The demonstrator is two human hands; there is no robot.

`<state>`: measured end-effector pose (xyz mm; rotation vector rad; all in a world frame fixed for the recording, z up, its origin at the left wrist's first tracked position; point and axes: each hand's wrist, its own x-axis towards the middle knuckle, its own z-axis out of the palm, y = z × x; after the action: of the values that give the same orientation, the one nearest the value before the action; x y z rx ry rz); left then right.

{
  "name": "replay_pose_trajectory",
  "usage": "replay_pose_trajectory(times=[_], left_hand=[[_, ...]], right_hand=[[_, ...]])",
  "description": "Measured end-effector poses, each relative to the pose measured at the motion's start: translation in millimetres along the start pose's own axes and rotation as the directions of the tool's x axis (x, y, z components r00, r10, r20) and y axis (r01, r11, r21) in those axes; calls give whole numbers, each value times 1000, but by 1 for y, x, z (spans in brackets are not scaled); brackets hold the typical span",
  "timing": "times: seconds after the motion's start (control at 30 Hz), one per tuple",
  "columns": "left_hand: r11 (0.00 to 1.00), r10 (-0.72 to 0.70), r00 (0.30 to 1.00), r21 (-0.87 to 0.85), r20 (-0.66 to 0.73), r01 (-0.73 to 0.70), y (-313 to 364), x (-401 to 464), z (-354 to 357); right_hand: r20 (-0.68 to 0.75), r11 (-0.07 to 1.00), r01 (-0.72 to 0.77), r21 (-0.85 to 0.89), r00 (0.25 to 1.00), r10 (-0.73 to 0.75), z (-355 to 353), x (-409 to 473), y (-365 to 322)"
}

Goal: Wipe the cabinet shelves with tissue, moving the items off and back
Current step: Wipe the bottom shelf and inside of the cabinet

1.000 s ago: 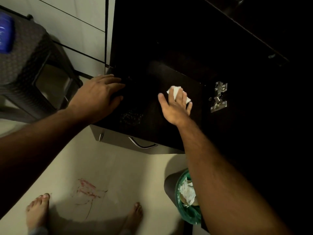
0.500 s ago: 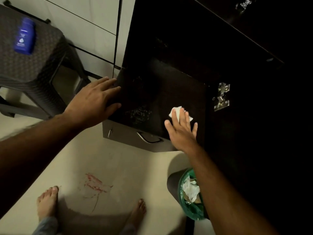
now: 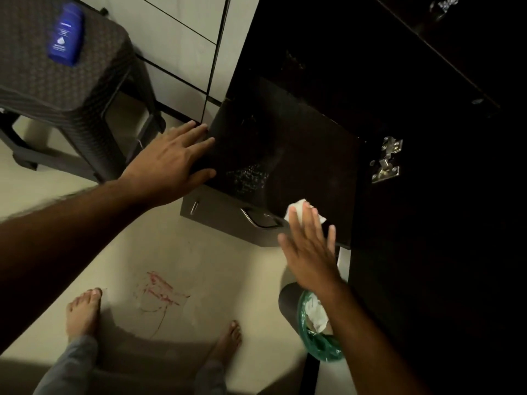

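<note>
Tissue [image 3: 296,208] under right hand [image 3: 309,252] fingertips

Blue bottle [image 3: 66,34] on stool [image 3: 94,75], white label txt + drop-shaped logo, too blurred to read, no other legible txt or nos.

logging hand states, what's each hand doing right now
left hand: open, flat on the dark shelf
right hand: open, pressing the tissue

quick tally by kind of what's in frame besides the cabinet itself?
Hands: 2, left hand and right hand
Tissue under the right fingers: 1
Blue bottle: 1
Stool: 1
Bin with green liner: 1
Bare feet: 2
Total: 8
</note>
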<state>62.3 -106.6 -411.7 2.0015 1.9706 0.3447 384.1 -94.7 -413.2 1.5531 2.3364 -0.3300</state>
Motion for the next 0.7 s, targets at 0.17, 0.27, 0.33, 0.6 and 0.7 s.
replay_pose_trajectory(times=[0.17,0.27,0.33,0.6,0.7], left_hand=[[1000,4,1000,20,-16,-4,-8,-6,6],[1000,-5,1000,12,-5,5,-6,-11,12],[1000,-6,1000,10,0,6,-5,-14,14],[1000,-10,1000,27,-2,10,0,-27,13],[998,-17,1000,53,8,16,-4,-29,11]], right_hand=[[6,981,-184,67,983,184,-12,50,-5],[-15,961,-193,196,980,199,-16,67,-41],[-60,981,-98,168,992,110,-11,61,-58],[-44,997,76,9,996,-75,0,11,-32],[-14,997,-21,74,1000,22,-6,23,-30]])
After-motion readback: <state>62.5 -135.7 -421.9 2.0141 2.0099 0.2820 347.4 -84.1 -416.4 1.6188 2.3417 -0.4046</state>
